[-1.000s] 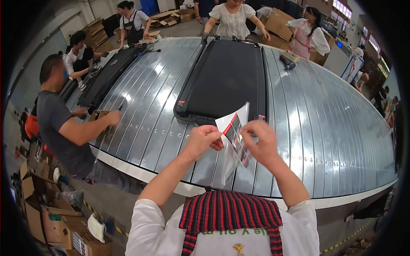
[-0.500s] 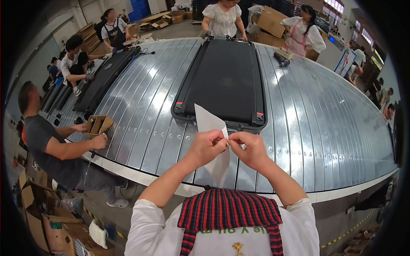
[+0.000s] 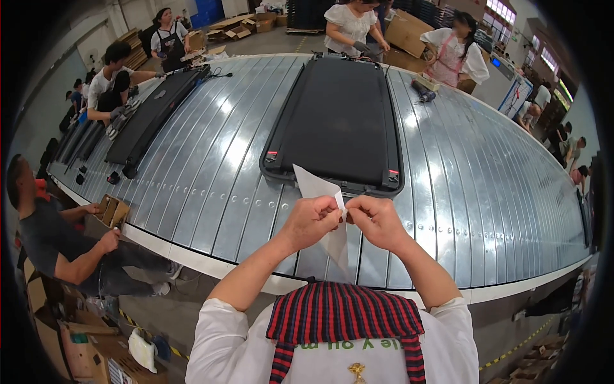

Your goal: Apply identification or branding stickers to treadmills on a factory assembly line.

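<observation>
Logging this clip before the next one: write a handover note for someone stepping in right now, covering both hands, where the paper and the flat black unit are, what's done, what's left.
Left hand: pinching the white paper at its edge, raised over the conveyor.
Right hand: pinching the same paper, right beside the left.
Black unit: flat on the conveyor just ahead, untouched.
Done: paper appears folded, with one corner pointing up and another part hanging below the hands.
Left: paper is not yet put down anywhere; where it goes cannot be told.
</observation>
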Available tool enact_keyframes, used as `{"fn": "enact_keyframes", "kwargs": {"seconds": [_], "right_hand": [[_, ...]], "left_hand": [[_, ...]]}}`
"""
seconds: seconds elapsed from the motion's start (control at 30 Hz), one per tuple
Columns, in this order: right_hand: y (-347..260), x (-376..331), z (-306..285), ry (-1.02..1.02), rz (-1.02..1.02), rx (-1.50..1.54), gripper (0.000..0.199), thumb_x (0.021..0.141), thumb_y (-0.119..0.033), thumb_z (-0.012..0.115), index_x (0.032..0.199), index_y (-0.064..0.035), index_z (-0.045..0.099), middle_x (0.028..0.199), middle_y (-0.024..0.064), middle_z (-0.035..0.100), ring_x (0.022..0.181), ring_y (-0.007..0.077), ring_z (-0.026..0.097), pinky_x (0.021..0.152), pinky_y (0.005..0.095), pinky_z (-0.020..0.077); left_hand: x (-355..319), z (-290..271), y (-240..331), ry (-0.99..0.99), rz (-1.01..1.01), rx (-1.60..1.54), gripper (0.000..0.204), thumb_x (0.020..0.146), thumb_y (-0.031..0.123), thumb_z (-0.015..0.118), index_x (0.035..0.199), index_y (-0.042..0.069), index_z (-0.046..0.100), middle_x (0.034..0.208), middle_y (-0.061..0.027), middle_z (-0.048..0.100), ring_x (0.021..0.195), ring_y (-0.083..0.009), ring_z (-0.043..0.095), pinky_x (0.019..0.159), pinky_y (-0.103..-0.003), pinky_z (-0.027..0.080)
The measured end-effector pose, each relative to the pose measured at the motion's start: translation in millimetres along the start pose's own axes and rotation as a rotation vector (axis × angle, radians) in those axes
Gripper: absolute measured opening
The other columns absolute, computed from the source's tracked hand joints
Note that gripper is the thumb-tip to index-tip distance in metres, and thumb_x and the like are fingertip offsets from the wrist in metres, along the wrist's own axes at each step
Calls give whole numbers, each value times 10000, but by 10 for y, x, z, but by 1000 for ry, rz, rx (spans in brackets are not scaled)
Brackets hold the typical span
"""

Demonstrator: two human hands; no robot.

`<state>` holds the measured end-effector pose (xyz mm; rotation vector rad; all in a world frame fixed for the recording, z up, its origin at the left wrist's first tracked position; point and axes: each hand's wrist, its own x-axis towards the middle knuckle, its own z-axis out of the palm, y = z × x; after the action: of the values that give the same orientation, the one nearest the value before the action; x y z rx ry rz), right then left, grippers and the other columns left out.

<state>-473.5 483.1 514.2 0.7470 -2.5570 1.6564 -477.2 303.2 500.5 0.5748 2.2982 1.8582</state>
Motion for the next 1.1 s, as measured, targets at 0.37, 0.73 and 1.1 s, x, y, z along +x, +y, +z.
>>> {"fn": "enact_keyframes", "kwargs": {"seconds": [0.37,0.73,1.1], "right_hand": [[-21,215,184,51,154,458,120,872,-89,500,846,12,560,808,43,589,708,101,560,659,241,474],[17,238,528,148,23,299,125,877,-103,515,844,11,555,762,15,553,699,69,526,644,210,436],[-6,271,605,93,111,305,133,849,-143,560,859,-11,579,721,-8,521,647,41,447,579,200,385]], "left_hand": [[-12,-329,-197,151,34,-287,107,795,101,532,794,-3,555,729,1,572,663,-50,492,622,-208,414],[-84,-217,-308,171,121,-661,258,839,177,598,987,-5,491,917,-46,594,841,-77,548,757,-213,437],[-230,-332,-359,236,-53,-336,201,851,200,582,931,18,555,823,0,592,716,-38,501,671,-181,411]]}}
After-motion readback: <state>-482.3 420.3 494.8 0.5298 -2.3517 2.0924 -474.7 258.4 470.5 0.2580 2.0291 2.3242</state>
